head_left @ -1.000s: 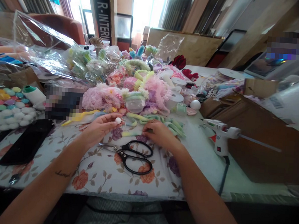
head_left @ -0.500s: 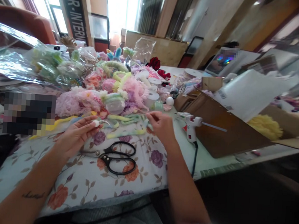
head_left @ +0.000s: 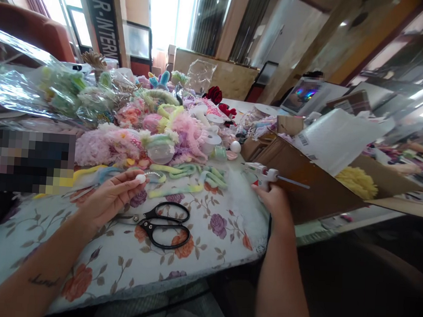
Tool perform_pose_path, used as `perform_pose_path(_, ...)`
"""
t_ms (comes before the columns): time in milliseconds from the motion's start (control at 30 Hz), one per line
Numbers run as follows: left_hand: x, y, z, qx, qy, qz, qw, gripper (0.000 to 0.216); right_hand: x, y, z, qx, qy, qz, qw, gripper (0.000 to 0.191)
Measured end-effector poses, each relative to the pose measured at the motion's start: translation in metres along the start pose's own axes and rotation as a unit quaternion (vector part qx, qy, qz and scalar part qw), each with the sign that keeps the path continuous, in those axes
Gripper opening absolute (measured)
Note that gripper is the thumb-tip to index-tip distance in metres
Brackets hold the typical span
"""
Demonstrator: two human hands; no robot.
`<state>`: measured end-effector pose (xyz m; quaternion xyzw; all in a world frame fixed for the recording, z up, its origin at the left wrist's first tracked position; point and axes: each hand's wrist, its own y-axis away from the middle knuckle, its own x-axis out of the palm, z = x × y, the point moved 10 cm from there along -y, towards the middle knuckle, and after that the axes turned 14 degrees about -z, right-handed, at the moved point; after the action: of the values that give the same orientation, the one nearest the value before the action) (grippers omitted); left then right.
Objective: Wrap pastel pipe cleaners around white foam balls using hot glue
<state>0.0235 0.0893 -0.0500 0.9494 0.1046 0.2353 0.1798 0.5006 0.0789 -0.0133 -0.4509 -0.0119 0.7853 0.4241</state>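
Between the thumb and fingers of my left hand [head_left: 120, 189] is a small round white piece [head_left: 140, 178]. A curved string of tiny white beads [head_left: 153, 174] runs out from it to the right. My right hand [head_left: 275, 200] is closed around the handle of a white hot glue gun [head_left: 257, 168], whose nozzle points left and whose clear glue stick [head_left: 293, 182] juts out behind. Black-handled scissors [head_left: 165, 225] lie on the floral cloth [head_left: 124, 263], just right of my left wrist. Soft yellow-green strips [head_left: 178, 190] are spread beyond them.
A heap of fluffy pastel trims [head_left: 125, 143] and ribbon spools fills the back of the table. Clear plastic packaging [head_left: 13, 86] lies at the far left. On the right stands an open cardboard box [head_left: 295, 198] holding yellow fluff [head_left: 356, 182]. A person's head shows at the back right.
My right hand has moved right, from the green strips to the glue gun, and has closed on its handle. The left hand keeps its hold on the white piece.
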Motion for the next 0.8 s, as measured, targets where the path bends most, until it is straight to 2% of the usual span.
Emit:
perform_pose_path(133, 0.0, -0.002, 0.0, 0.003, 0.012, 0.006, 1.0, 0.021, 0.007, -0.007, 0.005, 0.021, -0.02, 0.02, 0.999, 0.019)
perform_pose_path(200, 0.001, -0.002, 0.0, 0.006, 0.018, 0.013, 1.0, 0.021, 0.008, -0.001, 0.01, 0.034, -0.038, 0.029, 0.998, 0.017)
perform_pose_path(267, 0.003, -0.001, -0.002, 0.015, 0.02, 0.024, 0.999, 0.022, 0.007, 0.014, 0.021, 0.051, -0.103, 0.037, 0.993, 0.012)
perform_pose_path(300, 0.005, 0.0, -0.003, 0.021, 0.019, 0.03, 0.999, 0.022, 0.007, 0.025, 0.03, 0.065, -0.172, 0.044, 0.982, 0.012)
perform_pose_path(367, 0.006, 0.001, -0.004, 0.029, 0.011, 0.034, 0.999, 0.021, 0.008, 0.056, 0.058, 0.068, -0.278, 0.082, 0.955, 0.025)
perform_pose_path(433, 0.005, 0.001, -0.006, 0.031, 0.017, 0.027, 0.999, 0.021, 0.016, 0.102, 0.097, 0.077, -0.4, 0.181, 0.895, 0.034)
perform_pose_path(533, 0.005, 0.001, -0.008, 0.03, 0.04, 0.023, 0.998, 0.021, 0.029, 0.179, 0.15, 0.087, -0.44, 0.341, 0.826, 0.032)
perform_pose_path(600, 0.005, 0.001, -0.009, 0.031, 0.053, 0.025, 0.998, 0.021, 0.035, 0.222, 0.173, 0.103, -0.444, 0.418, 0.786, 0.034)
perform_pose_path(667, 0.005, 0.002, -0.011, 0.034, 0.06, 0.025, 0.997, 0.021, 0.041, 0.248, 0.182, 0.122, -0.432, 0.456, 0.768, 0.036)
perform_pose_path(800, 0.009, 0.006, -0.015, 0.045, 0.053, 0.041, 0.997, 0.021, 0.047, 0.256, 0.176, 0.139, -0.406, 0.436, 0.791, 0.035)
